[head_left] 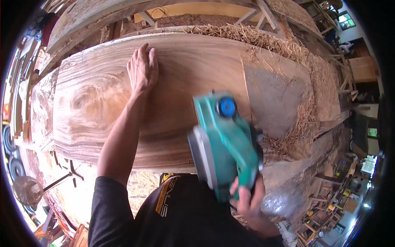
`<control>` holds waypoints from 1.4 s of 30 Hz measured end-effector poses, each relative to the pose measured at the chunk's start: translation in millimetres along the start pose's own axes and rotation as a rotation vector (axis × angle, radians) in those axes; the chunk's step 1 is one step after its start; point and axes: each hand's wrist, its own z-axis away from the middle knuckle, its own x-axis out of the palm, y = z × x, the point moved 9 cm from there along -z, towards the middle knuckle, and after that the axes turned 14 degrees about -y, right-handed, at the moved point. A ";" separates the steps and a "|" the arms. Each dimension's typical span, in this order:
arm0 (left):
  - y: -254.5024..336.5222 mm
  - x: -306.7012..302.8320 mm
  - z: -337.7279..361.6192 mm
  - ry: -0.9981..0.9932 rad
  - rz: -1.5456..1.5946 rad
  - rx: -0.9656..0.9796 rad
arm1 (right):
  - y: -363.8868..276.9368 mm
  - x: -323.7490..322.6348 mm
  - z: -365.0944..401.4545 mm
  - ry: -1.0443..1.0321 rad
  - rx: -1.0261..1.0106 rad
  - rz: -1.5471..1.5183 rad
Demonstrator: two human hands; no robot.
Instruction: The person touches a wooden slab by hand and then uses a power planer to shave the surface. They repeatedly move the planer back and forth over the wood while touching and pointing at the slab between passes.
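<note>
A broad wooden slab (181,61) with dark wavy grain spans the bench in front of me. My left hand (142,70) lies on its upper middle part, palm down with the fingers stretched out. My right hand (249,196) is wrapped round the rear handle of a green electric planer (226,140) with a blue front knob. The planer is slightly blurred and overlaps the slab's near edge, close to my body. Part of the right hand's grip is hidden by the handle.
Curly wood shavings (302,117) are heaped at the slab's right end and along its far edge. A grey patch of bench top (275,101) shows beside them. Wooden trestles (263,16) stand beyond. At lower left is a round-seated stool (28,190).
</note>
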 end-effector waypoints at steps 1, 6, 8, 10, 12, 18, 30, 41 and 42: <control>-0.5 -1.1 -1.4 0.003 0.001 -0.013 | -5.5 0.4 -34.1 0.017 -0.054 -0.007; 0.4 0.8 -6.7 -0.035 -0.068 -0.038 | -30.9 -9.8 -229.2 0.096 -0.124 0.051; 5.4 -0.5 -7.3 -0.046 -0.101 -0.040 | -29.1 -13.0 -280.8 0.024 -0.160 0.074; 3.9 0.3 -6.5 -0.046 -0.127 -0.038 | -27.4 -15.1 -285.4 0.049 -0.198 0.156; 2.7 1.4 -7.5 -0.033 -0.141 -0.027 | -23.2 -16.6 -257.4 0.053 -0.174 0.149; 7.6 8.8 -3.8 -0.096 -0.167 0.010 | 11.0 -28.0 6.6 0.046 0.083 0.021; 10.5 14.7 1.6 -0.095 -0.235 0.009 | 3.7 -29.5 -19.8 0.045 0.032 0.136; 18.7 18.5 -4.6 -0.158 -0.412 -0.017 | -30.5 -62.5 -308.5 0.086 -0.144 0.054; 18.8 19.4 -4.2 -0.158 -0.415 -0.013 | -24.2 -64.3 -307.8 0.092 -0.133 0.085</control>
